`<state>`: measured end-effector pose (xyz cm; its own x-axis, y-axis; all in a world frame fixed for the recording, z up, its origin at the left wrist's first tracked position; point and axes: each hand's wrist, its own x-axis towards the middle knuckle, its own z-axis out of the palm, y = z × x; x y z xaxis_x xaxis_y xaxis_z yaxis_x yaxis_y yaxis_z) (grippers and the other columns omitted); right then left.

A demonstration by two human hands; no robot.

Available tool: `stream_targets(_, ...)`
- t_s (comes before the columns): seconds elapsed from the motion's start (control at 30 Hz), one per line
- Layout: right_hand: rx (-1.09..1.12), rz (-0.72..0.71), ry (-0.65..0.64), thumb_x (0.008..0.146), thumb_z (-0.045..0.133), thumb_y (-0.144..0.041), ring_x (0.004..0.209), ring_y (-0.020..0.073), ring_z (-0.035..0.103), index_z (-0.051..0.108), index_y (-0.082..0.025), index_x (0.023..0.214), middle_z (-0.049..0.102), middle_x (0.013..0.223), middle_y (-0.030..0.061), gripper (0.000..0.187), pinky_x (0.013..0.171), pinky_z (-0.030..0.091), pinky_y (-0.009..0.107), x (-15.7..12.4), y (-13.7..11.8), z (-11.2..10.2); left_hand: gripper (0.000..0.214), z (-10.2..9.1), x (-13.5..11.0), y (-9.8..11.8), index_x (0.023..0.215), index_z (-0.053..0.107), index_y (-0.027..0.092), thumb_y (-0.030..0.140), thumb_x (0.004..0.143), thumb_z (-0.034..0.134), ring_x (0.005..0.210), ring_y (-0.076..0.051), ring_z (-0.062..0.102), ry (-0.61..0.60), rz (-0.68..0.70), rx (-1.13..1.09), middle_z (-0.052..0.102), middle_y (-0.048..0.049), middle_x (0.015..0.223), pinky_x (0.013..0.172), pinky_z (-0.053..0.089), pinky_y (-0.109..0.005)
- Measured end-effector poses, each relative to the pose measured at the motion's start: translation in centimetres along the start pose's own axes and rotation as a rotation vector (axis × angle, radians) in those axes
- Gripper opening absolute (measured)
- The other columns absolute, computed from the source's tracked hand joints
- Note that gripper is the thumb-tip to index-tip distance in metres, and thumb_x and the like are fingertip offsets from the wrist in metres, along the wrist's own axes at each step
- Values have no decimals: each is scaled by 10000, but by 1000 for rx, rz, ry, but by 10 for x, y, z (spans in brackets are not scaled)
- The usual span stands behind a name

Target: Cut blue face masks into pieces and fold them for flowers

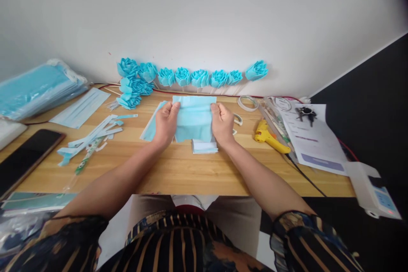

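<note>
My left hand (166, 123) and my right hand (222, 123) both grip a light blue sheet of mask fabric (194, 118), one on each side edge, holding it up over the wooden table (178, 170). Fingers of both hands are pinched on the sheet. Under it lies a small stack of white and blue cut pieces (204, 146). Another blue piece (150, 129) lies flat just left of my left hand.
Blue fabric roses (191, 77) line the wall at the back. Cut strips (92, 137), a face mask (81, 107), a pack of masks (38, 87) and a phone (27, 155) lie left. A yellow glue gun (270, 137), tape roll (247, 102), papers (310, 136) and keys (305, 112) lie right.
</note>
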<state>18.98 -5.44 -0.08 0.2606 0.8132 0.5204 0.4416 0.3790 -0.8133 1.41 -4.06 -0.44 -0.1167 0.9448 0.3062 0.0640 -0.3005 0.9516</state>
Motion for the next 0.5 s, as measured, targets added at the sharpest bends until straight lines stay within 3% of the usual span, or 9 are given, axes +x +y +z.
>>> stream_targets(0.13,67,27,-52,941,497,-661,614,121,326,361,-238,643,308,614,-57,535,602,323,267,2,4,-1,414,-4,4,1,698,465,207,526,934,585,626,-125,365,14,12,-21,384,36,648,585,312,-256)
stream_targets(0.37,381,200,-351,904,478,-762,589,128,412,537,-220,718,444,633,-33,576,578,398,272,2,12,-3,380,-7,6,4,721,474,211,499,940,592,628,-124,388,105,-4,-49,423,29,659,581,338,-247)
stream_targets(0.43,350,214,-367,863,572,-741,596,123,410,519,-215,672,441,629,-34,562,571,377,264,1,14,-2,412,-7,8,4,735,479,215,559,937,583,633,-129,421,116,-19,-67,449,27,659,578,352,-246)
stream_targets(0.5,285,193,-311,830,643,-706,617,116,384,499,-212,653,409,633,-42,544,569,332,255,1,15,-1,474,-6,9,2,767,500,217,654,951,506,650,-140,473,46,-30,-104,492,18,665,588,378,-248)
